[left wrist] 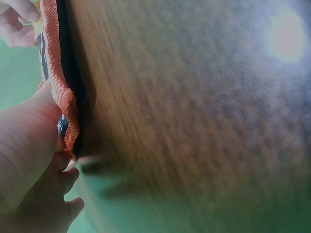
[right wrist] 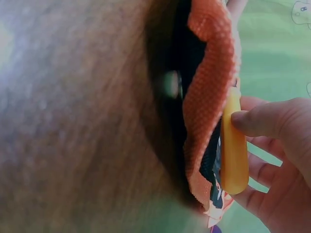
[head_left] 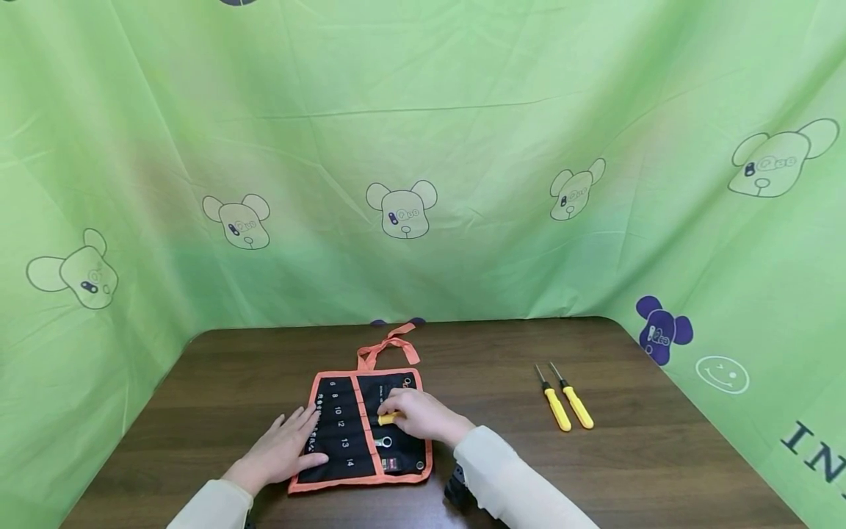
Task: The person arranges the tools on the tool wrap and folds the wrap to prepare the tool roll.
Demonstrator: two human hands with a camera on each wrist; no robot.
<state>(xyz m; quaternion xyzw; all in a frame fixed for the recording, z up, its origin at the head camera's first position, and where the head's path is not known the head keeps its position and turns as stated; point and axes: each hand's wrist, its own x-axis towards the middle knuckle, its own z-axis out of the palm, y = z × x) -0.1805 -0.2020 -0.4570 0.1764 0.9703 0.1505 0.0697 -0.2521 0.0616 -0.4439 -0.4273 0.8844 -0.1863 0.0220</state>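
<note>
A black tool pouch with orange trim lies unrolled on the table, its left half marked with numbers. My left hand rests on the pouch's left edge, fingers fairly straight and thumb out over the black cloth. Over the right half, my right hand pinches the yellow handle of a screwdriver between thumb and fingers. The handle lies nearly flat along the pouch; its shaft is hidden. Just below that hand, the silver ring end of a wrench shows by the middle orange strip.
Two more yellow-handled screwdrivers, a left one and a right one, lie on the brown table to the right. Orange ties trail from the pouch's far edge. A green printed cloth hangs around the table.
</note>
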